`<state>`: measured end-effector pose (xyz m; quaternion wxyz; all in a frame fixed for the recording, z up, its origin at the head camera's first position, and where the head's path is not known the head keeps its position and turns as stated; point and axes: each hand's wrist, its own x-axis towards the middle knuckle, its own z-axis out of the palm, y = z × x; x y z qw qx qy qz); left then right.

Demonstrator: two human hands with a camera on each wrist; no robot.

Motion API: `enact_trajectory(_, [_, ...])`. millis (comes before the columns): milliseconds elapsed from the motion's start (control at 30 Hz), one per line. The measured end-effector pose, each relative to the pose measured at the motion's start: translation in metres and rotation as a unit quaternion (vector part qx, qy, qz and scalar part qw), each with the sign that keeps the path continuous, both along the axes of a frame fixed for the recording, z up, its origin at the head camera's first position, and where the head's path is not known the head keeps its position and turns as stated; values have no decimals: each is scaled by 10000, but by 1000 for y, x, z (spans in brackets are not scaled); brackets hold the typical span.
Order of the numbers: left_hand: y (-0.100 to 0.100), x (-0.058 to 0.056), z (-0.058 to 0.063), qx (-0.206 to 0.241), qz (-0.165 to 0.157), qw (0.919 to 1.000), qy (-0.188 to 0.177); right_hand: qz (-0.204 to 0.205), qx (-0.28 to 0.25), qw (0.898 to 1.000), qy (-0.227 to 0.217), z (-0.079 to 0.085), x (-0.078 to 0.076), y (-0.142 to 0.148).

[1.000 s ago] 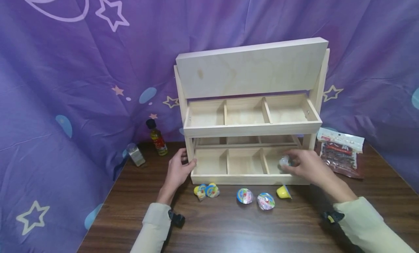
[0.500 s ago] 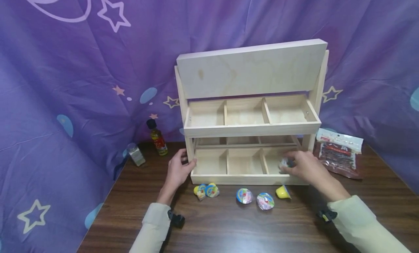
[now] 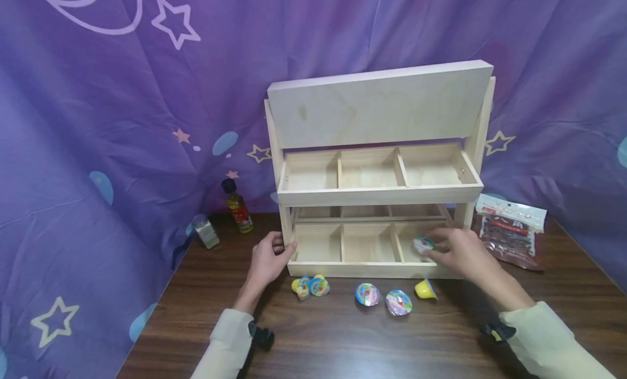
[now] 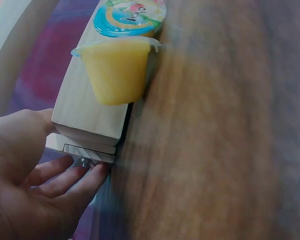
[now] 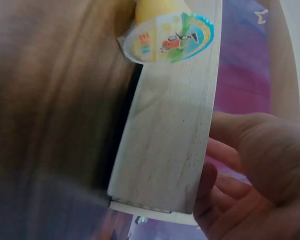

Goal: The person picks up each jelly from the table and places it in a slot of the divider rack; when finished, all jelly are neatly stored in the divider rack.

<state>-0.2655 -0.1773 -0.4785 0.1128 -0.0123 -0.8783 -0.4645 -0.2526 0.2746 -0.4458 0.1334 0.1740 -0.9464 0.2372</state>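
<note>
A pale wooden tiered rack [image 3: 379,196] stands on the table, its upper and lower trays each split into three compartments. My left hand [image 3: 266,259] grips the left end of the lower tray, thumb on the front side and fingers round the outer side. Over the lower right compartment, my right hand [image 3: 462,251] pinches a small jelly cup [image 3: 423,244] at its right edge, with the printed foil lid partly showing. The tray's front board [image 5: 162,135] hides that cup in the right wrist view.
Several jelly cups lie before the rack, among them a yellow one on its side [image 3: 425,289] and one with its lid up [image 3: 399,303]. A sauce bottle [image 3: 238,209] and a small clear jar [image 3: 206,232] stand left; a spice packet [image 3: 509,234] lies right.
The jelly cup in my right hand has turned so that more of its lid faces the head camera. My left hand keeps its place on the rack.
</note>
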Motion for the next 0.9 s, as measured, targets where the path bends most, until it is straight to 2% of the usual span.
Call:
enact_trajectory(200, [-1, 4, -3, -153, 107, 9998, 55, -100, -322, 9974, 637, 2, 18, 6])
enact_trajectory(267, [-1, 4, -3, -189, 170, 9997, 49, 77, -360, 9961, 800, 1, 24, 7])
enact_trajectory(467, [-2, 5, -3, -211, 190, 9996, -20, 1082, -363, 9884, 1001, -5, 42, 6])
enact_trajectory(600, [-2, 4, -4, -151, 212, 9996, -92, 1299, -303, 9847, 1124, -9, 50, 4])
enact_trajectory(700, [-2, 3, -6, -99, 226, 9996, -124, 1449, -334, 9842, 957, -13, 53, 5])
enact_trajectory(900, [0, 2, -3, 124, 308, 9989, -324, 1888, -536, 9806, -18, -21, 56, 8])
